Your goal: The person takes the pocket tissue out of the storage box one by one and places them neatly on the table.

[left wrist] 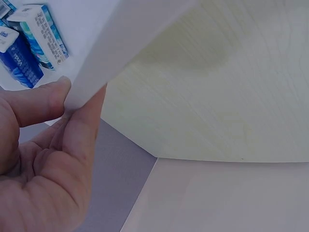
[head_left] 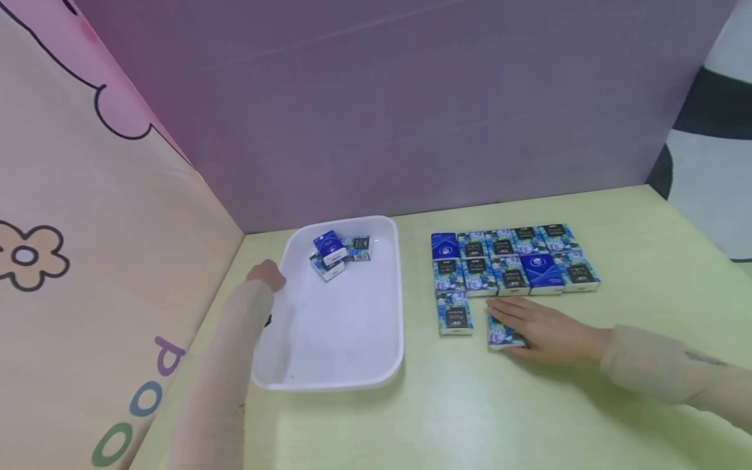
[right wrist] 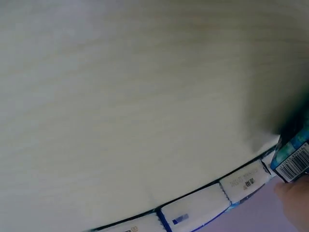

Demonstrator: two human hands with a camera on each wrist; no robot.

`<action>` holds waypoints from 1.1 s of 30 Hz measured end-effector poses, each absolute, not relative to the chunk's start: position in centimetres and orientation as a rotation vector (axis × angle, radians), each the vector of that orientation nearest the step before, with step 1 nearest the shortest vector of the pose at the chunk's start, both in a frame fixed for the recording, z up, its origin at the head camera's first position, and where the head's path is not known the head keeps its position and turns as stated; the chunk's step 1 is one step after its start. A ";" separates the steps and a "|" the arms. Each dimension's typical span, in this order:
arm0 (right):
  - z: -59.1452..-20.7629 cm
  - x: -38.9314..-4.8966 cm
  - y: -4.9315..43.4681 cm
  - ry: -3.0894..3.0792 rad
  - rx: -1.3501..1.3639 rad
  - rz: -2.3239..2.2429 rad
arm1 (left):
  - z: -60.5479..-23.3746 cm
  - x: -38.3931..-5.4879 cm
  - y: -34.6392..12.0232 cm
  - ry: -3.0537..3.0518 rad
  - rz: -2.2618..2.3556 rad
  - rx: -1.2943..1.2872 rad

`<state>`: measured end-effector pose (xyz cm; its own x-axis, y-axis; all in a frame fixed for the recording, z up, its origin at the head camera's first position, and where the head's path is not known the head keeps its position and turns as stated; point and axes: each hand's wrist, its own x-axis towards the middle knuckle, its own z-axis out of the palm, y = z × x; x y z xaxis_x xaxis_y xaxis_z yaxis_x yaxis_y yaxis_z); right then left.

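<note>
My left hand (head_left: 267, 274) pinches the left rim of a white plastic tray (head_left: 346, 326) between thumb and fingers, as the left wrist view shows. Several pocket tissue packs lie in the tray's far part, a plain blue one (head_left: 330, 247) on top of flower-patterned ones. On the right, my right hand (head_left: 552, 333) grips a flower-patterned tissue pack (head_left: 501, 331), fingers over its far end and thumb at the near side. In the right wrist view only this pack's barcode side (right wrist: 293, 162) and a bit of the hand show. A single tissue pack (head_left: 454, 313) lies left of it, a gap between them.
Two tidy rows of tissue packs (head_left: 478, 274), mostly flower-patterned with a few blue, lie just beyond the right hand on the pale table (head_left: 470, 418). A purple wall panel (head_left: 411, 117) stands behind, and a decorated panel (head_left: 117, 215) borders the left side.
</note>
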<state>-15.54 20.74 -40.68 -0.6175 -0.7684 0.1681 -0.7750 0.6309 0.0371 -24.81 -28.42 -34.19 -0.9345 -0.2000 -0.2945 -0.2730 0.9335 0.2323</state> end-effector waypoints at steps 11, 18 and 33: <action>-42.1 -16.5 20.4 -2.651 1.296 0.112 | -34.9 -25.4 -28.9 2.843 0.381 -0.338; -42.2 -16.7 19.8 -2.712 1.288 0.137 | -34.8 -25.5 -28.8 2.833 0.379 -0.353; -42.0 -17.3 18.8 -2.808 1.251 0.139 | -34.4 -25.2 -28.5 2.833 0.368 -0.371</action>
<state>-17.33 18.85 -41.97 -0.6678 -0.7381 0.0957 -0.7440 0.6659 -0.0560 -25.18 -28.50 -34.43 -0.9336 -0.2158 -0.2861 -0.2818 0.9353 0.2139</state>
